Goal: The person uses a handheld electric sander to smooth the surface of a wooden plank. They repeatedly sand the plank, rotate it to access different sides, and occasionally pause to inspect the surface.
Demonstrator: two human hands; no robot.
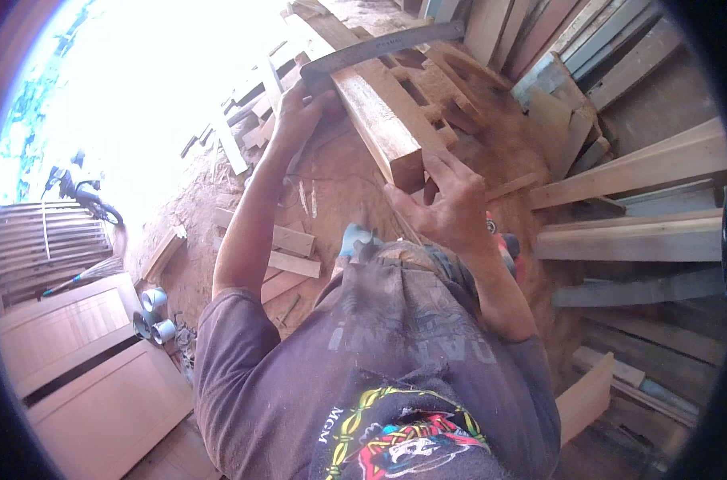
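A thick, squared wooden beam [383, 128] points toward me, its near end raised in front of my waist. My right hand [450, 200] is closed on that near end, with the thumb on the left and the fingers along the right side. Farther along, my left hand [306, 114] curls against the beam's left side; its fingertips are partly hidden. A long grey saw blade [387, 48] lies across the beam just beyond my left hand, and its left end comes close to my fingers. Slotted timber pieces [427, 92] sit right beside the beam.
Planks and boards [631, 240] lean and jut in from the right. Offcuts [291, 240] are scattered over the sawdust-covered ground on the left. Panelled wooden doors [107, 408], white cans [154, 300], a broom [83, 274] and a motorbike [83, 192] are farther left.
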